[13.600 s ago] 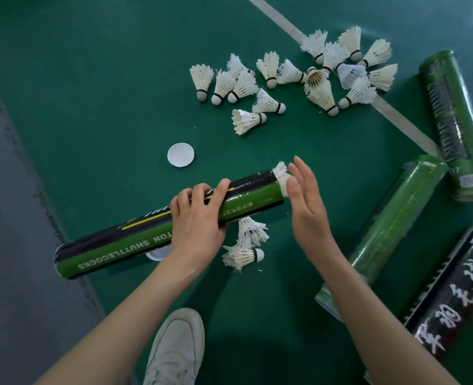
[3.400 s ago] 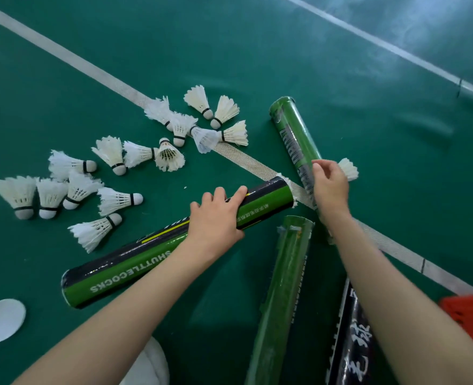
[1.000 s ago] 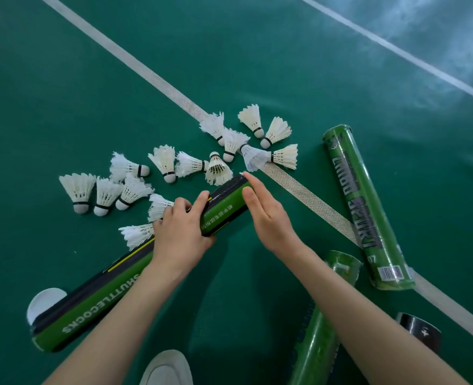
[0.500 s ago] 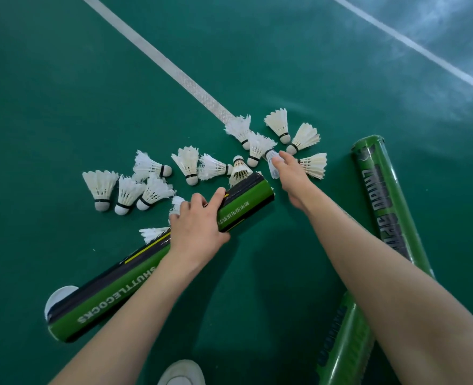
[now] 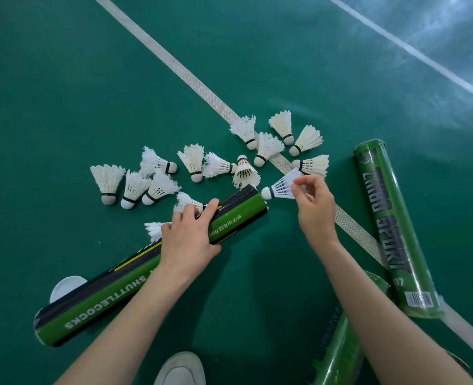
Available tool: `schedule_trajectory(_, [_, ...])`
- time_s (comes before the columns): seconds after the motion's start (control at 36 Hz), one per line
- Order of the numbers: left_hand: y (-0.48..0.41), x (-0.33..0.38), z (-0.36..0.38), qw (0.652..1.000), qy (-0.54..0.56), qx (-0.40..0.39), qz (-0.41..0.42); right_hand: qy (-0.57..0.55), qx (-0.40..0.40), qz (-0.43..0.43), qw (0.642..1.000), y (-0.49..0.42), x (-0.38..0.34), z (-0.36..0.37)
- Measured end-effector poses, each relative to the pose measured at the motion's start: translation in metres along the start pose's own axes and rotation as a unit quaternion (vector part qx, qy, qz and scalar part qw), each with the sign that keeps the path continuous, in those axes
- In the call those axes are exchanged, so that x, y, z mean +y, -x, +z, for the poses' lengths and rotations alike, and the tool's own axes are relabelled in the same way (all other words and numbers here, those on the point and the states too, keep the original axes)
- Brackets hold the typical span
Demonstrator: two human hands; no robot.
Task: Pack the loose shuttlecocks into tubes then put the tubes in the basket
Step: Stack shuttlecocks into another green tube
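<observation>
My left hand [image 5: 186, 240] grips a long black and green shuttlecock tube [image 5: 113, 287] lying slantwise on the green court floor, its open mouth at the upper right. My right hand [image 5: 314, 208] pinches the feathers of a white shuttlecock [image 5: 281, 187], whose cork tip points at the tube's mouth and is just outside it. Several loose white shuttlecocks [image 5: 193, 162] lie scattered on the floor beyond the tube, from the left to the upper right. The basket is out of view.
A green tube [image 5: 393, 226] lies at the right across a white court line [image 5: 202, 91]. Another green tube [image 5: 338, 345] lies under my right forearm. A white round lid [image 5: 64, 286] sits by the held tube's lower end. My white shoe [image 5: 181, 369] shows at the bottom.
My right hand has picked a shuttlecock from the pile and brought it back to the tube's mouth. My left hand still holds the tube.
</observation>
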State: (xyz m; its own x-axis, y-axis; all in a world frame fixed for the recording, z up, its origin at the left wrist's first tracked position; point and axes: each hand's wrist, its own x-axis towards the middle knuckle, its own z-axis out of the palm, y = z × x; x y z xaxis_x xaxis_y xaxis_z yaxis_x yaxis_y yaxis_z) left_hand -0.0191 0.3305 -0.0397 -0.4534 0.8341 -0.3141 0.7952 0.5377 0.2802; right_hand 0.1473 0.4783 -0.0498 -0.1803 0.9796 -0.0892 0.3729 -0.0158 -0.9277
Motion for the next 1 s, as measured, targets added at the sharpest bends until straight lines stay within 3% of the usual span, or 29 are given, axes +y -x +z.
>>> schedule_trajectory(0.17, [0.012,-0.002,0.000,1.000,0.011,0.013,0.016,-0.042,-0.087,-0.007,0.995,0.021,-0.006,-0.005])
schedule_trajectory(0.36, [0.026,0.003,0.001,0.998,0.035,0.034,0.047,-0.013,-0.153,-0.021,0.988,0.042,-0.019,0.003])
schedule_trajectory(0.47, [0.030,0.006,0.001,0.997,0.045,0.042,0.050,-0.065,-0.189,0.012,0.980,0.047,-0.020,0.004])
schedule_trajectory(1.0, [0.017,0.019,0.002,0.999,-0.012,0.012,0.033,-0.082,-0.237,0.074,0.965,0.052,-0.015,0.008])
